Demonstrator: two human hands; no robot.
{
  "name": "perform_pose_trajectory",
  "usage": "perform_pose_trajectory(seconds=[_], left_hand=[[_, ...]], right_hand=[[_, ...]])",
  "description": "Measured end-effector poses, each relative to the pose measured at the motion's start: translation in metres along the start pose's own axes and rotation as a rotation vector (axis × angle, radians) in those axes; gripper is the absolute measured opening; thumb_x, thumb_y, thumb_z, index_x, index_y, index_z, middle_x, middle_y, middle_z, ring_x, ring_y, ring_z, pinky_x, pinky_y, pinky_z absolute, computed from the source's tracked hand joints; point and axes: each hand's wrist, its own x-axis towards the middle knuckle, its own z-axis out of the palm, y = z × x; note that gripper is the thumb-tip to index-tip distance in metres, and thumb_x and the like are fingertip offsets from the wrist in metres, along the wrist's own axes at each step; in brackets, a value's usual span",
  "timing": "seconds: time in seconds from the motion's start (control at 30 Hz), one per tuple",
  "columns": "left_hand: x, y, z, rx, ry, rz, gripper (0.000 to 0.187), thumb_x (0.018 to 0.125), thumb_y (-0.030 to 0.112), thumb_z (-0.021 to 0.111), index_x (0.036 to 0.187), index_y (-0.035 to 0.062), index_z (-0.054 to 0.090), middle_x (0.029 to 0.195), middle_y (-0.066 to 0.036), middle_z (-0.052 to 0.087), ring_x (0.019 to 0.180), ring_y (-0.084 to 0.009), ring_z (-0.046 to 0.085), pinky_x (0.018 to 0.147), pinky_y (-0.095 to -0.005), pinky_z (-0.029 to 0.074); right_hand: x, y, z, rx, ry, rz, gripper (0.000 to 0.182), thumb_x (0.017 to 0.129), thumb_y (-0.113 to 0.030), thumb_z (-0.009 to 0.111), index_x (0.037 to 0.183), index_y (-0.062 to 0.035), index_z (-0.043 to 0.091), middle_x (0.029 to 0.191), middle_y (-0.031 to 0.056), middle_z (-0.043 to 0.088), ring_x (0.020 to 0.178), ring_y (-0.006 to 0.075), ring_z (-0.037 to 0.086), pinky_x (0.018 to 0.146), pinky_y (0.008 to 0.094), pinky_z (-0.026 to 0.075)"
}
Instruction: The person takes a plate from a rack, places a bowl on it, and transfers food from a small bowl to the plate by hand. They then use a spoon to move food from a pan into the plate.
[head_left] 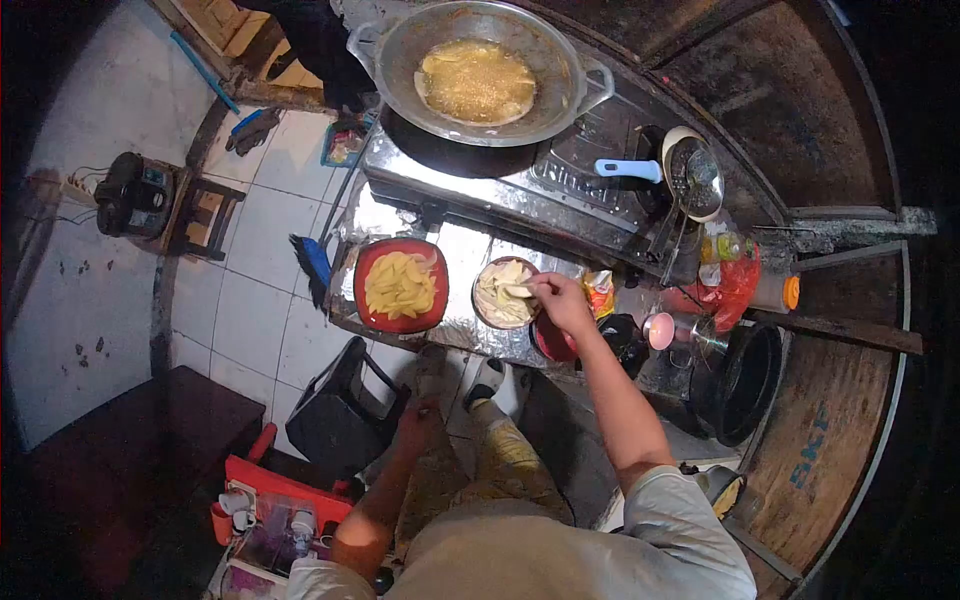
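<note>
My right hand (562,302) is at the right edge of a round bowl of pale, coated slices (503,292), its fingers pinched on one of the slices. To the left of that bowl, a red square plate (363,312) holds yellow slices (400,284). My left hand (422,425) hangs low in front of my legs, away from the counter; its fingers are too dark and small to make out. Up on the stove, a large metal wok (395,75) holds bubbling oil (478,82) with pieces in it.
A pan with a light blue handle (628,169) rests on the stove's right side. Further right are a pink cup (658,330), a red plastic bag (735,285) and a black bucket (750,385). A black stool (345,420) stands on the floor below the counter.
</note>
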Motion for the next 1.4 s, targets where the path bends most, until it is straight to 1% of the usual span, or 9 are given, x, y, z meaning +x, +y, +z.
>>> perform_pose_trajectory(seconds=[0.2, 0.37, 0.47, 0.57, 0.67, 0.97, 1.07, 1.17, 1.4], left_hand=[[-0.005, -0.002, 0.002, -0.115, 0.022, -0.083, 0.03, 0.089, 0.028, 0.065, 0.113, 0.0097, 0.069, 0.108, -0.015, 0.068, 0.101, -0.0255, 0.065, 0.085, -0.037, 0.051], [-0.011, 0.045, -0.006, -0.093, -0.066, -0.256, 0.028, 0.088, 0.025, 0.066, 0.112, 0.0113, 0.07, 0.098, -0.009, 0.071, 0.081, -0.0144, 0.064, 0.072, -0.0309, 0.051], [-0.014, 0.039, 0.001, -0.035, 0.101, 0.091, 0.027, 0.088, 0.022, 0.066, 0.112, 0.0115, 0.07, 0.092, -0.006, 0.071, 0.072, -0.0103, 0.061, 0.067, -0.0276, 0.049], [-0.014, 0.054, -0.006, -0.079, 0.003, -0.209, 0.027, 0.087, 0.019, 0.066, 0.112, 0.0108, 0.069, 0.094, -0.006, 0.071, 0.075, -0.0127, 0.063, 0.069, -0.029, 0.05], [-0.006, 0.023, -0.003, -0.066, 0.024, 0.143, 0.028, 0.088, 0.022, 0.066, 0.112, 0.0085, 0.069, 0.098, -0.009, 0.071, 0.081, -0.0165, 0.064, 0.073, -0.0324, 0.051], [-0.003, 0.023, -0.006, -0.13, -0.041, 0.044, 0.03, 0.089, 0.024, 0.063, 0.113, 0.006, 0.068, 0.104, -0.012, 0.07, 0.093, -0.0216, 0.065, 0.08, -0.0365, 0.05], [-0.013, 0.063, -0.011, -0.121, -0.071, -0.246, 0.029, 0.09, 0.022, 0.062, 0.114, 0.0061, 0.068, 0.104, -0.012, 0.07, 0.092, -0.0215, 0.066, 0.079, -0.0363, 0.05], [0.0, -0.003, 0.001, -0.267, -0.011, 0.068, 0.028, 0.091, 0.021, 0.061, 0.114, 0.0079, 0.068, 0.104, -0.011, 0.07, 0.089, -0.0206, 0.066, 0.077, -0.0355, 0.051], [0.001, 0.025, -0.009, -0.09, -0.082, -0.017, 0.028, 0.091, 0.023, 0.062, 0.116, 0.0094, 0.068, 0.101, -0.007, 0.071, 0.087, -0.0187, 0.065, 0.076, -0.0347, 0.051]], right_hand=[[-0.024, -0.012, 0.004, -0.271, -0.14, -0.11, 0.021, 0.088, -0.018, 0.063, 0.105, -0.0079, 0.07, 0.093, 0.0168, 0.07, 0.084, 0.0295, 0.067, 0.08, 0.0372, 0.053], [-0.035, -0.017, 0.004, -0.467, -0.075, -0.145, 0.022, 0.086, -0.017, 0.061, 0.104, -0.0081, 0.069, 0.101, 0.0181, 0.068, 0.096, 0.0366, 0.063, 0.087, 0.0439, 0.051], [-0.044, -0.017, 0.002, -0.659, -0.243, -0.199, 0.02, 0.084, -0.016, 0.062, 0.1, -0.0086, 0.07, 0.107, 0.0151, 0.067, 0.106, 0.034, 0.059, 0.095, 0.0424, 0.046], [-0.041, 0.004, 0.009, -0.677, -0.215, -0.281, 0.02, 0.083, -0.018, 0.063, 0.1, -0.0092, 0.07, 0.107, 0.0142, 0.067, 0.106, 0.0341, 0.059, 0.096, 0.0427, 0.045], [-0.03, 0.012, 0.012, -0.685, -0.293, -0.329, 0.02, 0.085, -0.02, 0.064, 0.1, -0.0093, 0.071, 0.106, 0.0145, 0.067, 0.105, 0.0333, 0.06, 0.095, 0.0423, 0.046], [-0.016, -0.01, -0.018, -0.247, 0.03, -0.043, 0.022, 0.088, -0.02, 0.062, 0.102, -0.0065, 0.071, 0.098, 0.0165, 0.07, 0.092, 0.0324, 0.067, 0.083, 0.0391, 0.052], [0.0, 0.011, -0.014, -0.166, 0.033, 0.0, 0.022, 0.088, -0.021, 0.062, 0.103, -0.0074, 0.071, 0.096, 0.0159, 0.071, 0.09, 0.03, 0.069, 0.081, 0.0369, 0.053], [0.0, 0.012, -0.012, -0.162, 0.102, 0.029, 0.024, 0.088, -0.022, 0.063, 0.106, -0.0081, 0.07, 0.094, 0.016, 0.071, 0.088, 0.0306, 0.069, 0.08, 0.0367, 0.053], [-0.04, 0.0, -0.013, -0.219, 0.118, 0.094, 0.023, 0.087, -0.02, 0.062, 0.105, -0.0083, 0.07, 0.095, 0.0183, 0.069, 0.09, 0.0322, 0.067, 0.082, 0.0394, 0.052]])
